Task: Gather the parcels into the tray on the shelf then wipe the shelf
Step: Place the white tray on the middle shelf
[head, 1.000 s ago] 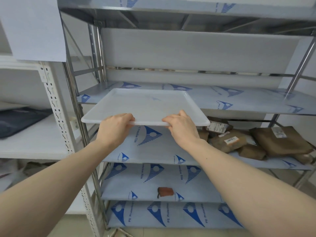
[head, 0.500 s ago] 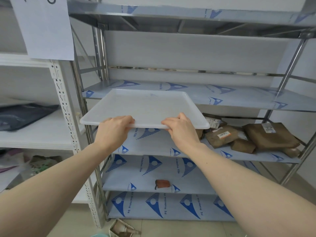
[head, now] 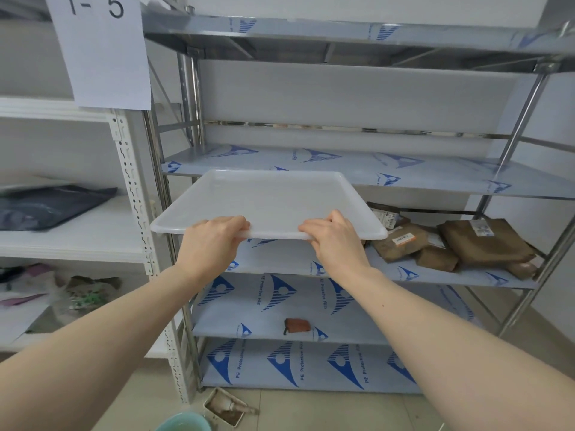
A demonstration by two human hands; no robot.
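Holding the empty white tray (head: 273, 203) mid-frame by its near rim, left hand (head: 211, 244) and right hand (head: 336, 244) curled around it, the person has gathered nothing: brown parcels (head: 451, 244) lie on the shelf (head: 295, 259) at right, wiping undone.

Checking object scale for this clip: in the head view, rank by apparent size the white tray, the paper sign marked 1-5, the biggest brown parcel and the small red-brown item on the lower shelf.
1. white tray, though it is nearest the camera
2. paper sign, partly cut off by the frame
3. biggest brown parcel
4. small red-brown item
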